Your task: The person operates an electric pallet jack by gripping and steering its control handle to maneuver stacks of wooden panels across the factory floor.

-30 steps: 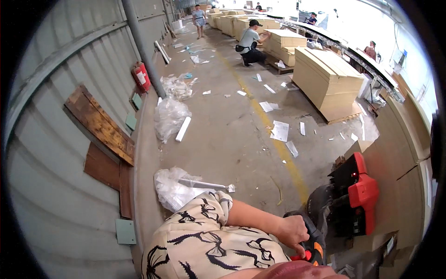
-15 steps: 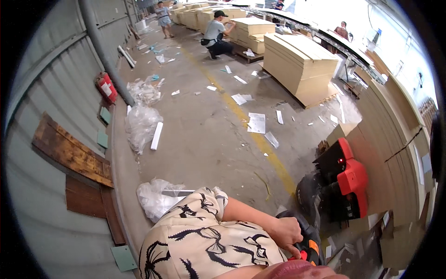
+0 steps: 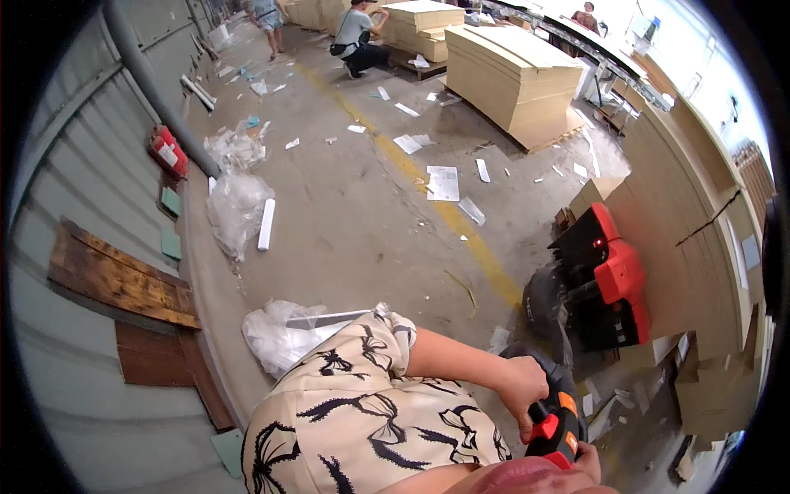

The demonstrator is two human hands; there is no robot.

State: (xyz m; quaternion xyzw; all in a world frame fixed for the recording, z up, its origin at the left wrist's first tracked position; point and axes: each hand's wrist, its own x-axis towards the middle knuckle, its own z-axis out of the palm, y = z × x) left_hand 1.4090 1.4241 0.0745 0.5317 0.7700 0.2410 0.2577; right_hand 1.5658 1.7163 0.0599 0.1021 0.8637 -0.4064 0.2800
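Note:
A black control handle with orange and red buttons stands close in front of my body. My left hand is closed round its left side, fingers curled down by a black knob. At the lower right of the handle part of my right hand shows, its fingers bent against the grip; the rest of it is hidden. The handle appears to belong to the red and black electric pallet truck just beyond, which has a small red light lit. Tall stacked tan boards rise right beside the truck.
A stack of tan boards stands on a pallet ahead. A person crouches by another stack; another person stands farther back. Paper scraps and plastic wrap litter the floor. A fire extinguisher stands along the left wall.
The view has shifted, so surroundings sit lower-left to upper-left than before. My left hand has moved along the handle, more of which shows now. My right hand has come into view on it.

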